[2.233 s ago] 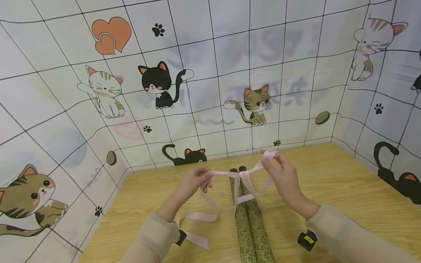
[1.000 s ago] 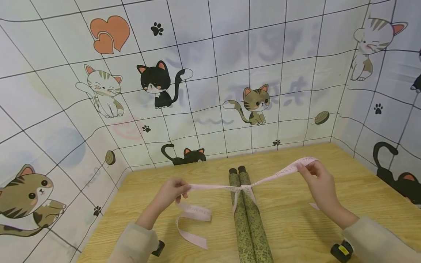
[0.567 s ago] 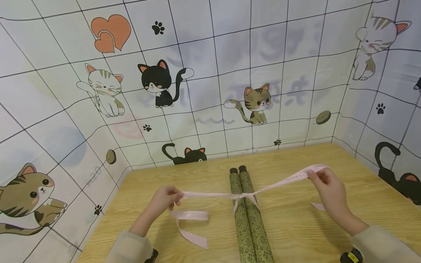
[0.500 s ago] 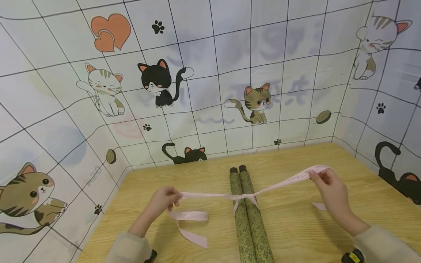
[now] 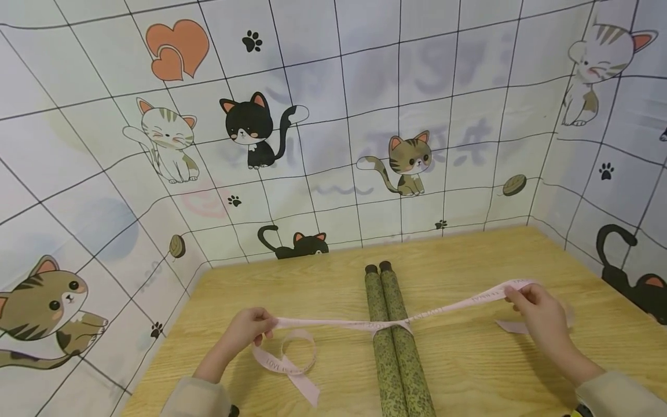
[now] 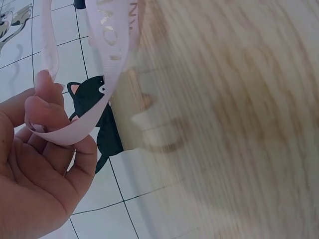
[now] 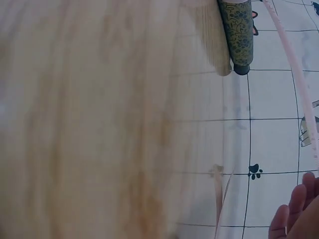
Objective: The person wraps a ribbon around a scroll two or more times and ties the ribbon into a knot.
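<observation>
Clamping pink lettered ribbon (image 5: 333, 323) in the fingers of the left hand (image 5: 244, 331), above a loose curl (image 5: 273, 363). Stretched mid-view across two green floral-patterned rolls (image 5: 385, 365), side by side on the worktop (image 5: 458, 370), with dark end caps (image 5: 385, 266) toward the cat-printed wall (image 5: 333, 139). At right, clamping the same ribbon in the fingers of the right hand (image 5: 547, 318), beside another tail (image 5: 510, 326).

Soft, diffuse light casts a faint shadow on the surface (image 5: 464, 365) below the right hand (image 5: 544, 318); beside the left hand (image 6: 47, 174), the surface looks blurred, with hazy reflections.
</observation>
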The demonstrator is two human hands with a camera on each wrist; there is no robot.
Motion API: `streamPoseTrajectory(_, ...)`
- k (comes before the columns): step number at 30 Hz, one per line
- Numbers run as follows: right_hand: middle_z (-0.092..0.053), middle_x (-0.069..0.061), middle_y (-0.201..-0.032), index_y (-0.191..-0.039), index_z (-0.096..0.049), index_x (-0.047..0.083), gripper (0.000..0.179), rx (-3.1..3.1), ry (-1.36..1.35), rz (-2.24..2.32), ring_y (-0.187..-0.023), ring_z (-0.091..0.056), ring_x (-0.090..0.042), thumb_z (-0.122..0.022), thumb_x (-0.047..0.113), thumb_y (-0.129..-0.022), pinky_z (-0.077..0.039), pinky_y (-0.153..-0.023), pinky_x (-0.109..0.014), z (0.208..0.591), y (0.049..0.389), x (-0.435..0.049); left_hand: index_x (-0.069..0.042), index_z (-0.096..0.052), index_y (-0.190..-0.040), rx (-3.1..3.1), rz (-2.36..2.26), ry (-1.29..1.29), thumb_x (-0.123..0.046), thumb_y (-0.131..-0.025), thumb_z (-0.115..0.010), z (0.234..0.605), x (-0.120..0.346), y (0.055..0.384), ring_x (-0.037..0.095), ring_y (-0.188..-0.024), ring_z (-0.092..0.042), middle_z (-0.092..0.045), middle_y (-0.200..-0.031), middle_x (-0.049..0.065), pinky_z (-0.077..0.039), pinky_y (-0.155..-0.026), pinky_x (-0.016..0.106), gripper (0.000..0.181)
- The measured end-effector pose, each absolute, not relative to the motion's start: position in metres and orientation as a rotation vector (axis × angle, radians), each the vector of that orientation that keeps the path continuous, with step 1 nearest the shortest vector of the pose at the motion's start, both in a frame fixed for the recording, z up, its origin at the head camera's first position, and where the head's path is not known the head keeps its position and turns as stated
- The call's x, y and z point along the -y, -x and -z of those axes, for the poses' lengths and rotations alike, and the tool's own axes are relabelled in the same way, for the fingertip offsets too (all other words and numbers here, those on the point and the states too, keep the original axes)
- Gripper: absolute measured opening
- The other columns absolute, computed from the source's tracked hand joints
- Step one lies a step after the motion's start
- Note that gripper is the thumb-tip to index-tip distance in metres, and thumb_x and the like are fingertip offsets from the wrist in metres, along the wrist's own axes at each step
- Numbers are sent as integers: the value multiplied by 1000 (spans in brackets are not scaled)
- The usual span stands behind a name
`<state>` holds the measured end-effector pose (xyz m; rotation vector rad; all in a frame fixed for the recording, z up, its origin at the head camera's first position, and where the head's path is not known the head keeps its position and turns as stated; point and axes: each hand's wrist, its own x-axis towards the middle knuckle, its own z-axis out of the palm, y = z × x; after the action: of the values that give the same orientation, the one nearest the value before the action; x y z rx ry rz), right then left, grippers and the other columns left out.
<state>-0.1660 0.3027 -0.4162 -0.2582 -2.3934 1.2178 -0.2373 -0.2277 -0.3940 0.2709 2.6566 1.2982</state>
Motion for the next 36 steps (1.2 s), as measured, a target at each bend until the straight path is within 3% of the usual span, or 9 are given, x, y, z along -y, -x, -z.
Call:
streamPoseTrajectory(7, -65, -13, -83, -88, -59, -5, 39, 2621, 243, -1144, -64, -51, -6, -48, 32, -97, -41, -55, -24, 415, 166, -317, -1, -60, -84, -2665, -1254, -335, -20, -92, -59, 398, 233, 237, 12, -47, -42, -60, -68, 12, -38, -44, 27, 20)
streamPoseTrajectory(14, -55, -5, -68, -88, -59, -6, 43, 2756, 252, -1183, -55, -44, -14, -45, 33, -98, -38, -48, -28, 412, 167, -324, -2, -60, -83, -2654, -1216, -338, -20, -91, -60, 400, 233, 234, 11, -46, -42, -59, -65, 10, -35, -44, 25, 20)
streamPoseTrajectory(19, -57, -3, -69, -89, -58, -7, 41, 2817, 250, -1234, -57, -51, -15, -45, 32, -98, -44, -50, -28, 410, 167, -328, 0, -63, -85, -2660, -1125, -392, -18, -90, -60, 396, 228, 232, 14, -54, -47, -60, -66, 8, -40, -50, 28, 19)
streamPoseTrajectory(24, -61, -1, -71, -86, -60, -4, 47, 2901, 247, -1223, -63, -56, -14, -43, 37, -99, -47, -55, -30, 404, 166, -334, 0, -65, -105, -2882, -848, -360, -18, -90, -60, 388, 210, 226, 25, -80, -61, -67, -91, 9, -49, -69, 43, 24)
streamPoseTrajectory(29, -61, 0, -67, -78, -61, 0, 55, 2884, 234, -1130, -62, -56, -14, -36, 44, -100, -46, -55, -29, 396, 162, -328, -2, -61, -118, -2982, -636, -515, -20, -90, -62, 381, 169, 221, 37, -102, -59, -63, -114, 15, -43, -83, 58, 33)
streamPoseTrajectory(32, -62, -2, -71, -82, -61, 0, 49, 2861, 99, -1115, -61, -56, -14, -38, 39, -100, -46, -55, -27, 392, 163, -315, -1, -60, -120, -2886, -619, -667, -23, -90, -62, 380, 141, 221, 38, -110, -55, -59, -122, 17, -40, -89, 59, 38)
streamPoseTrajectory(36, -64, -8, -86, -99, -62, -4, 36, 2888, -148, -1130, -62, -58, -16, -49, 29, -98, -47, -54, -29, 388, 169, -284, 0, -58, -123, -2802, -558, -760, -26, -89, -64, 380, 117, 225, 33, -106, -59, -62, -118, 15, -47, -87, 48, 44)
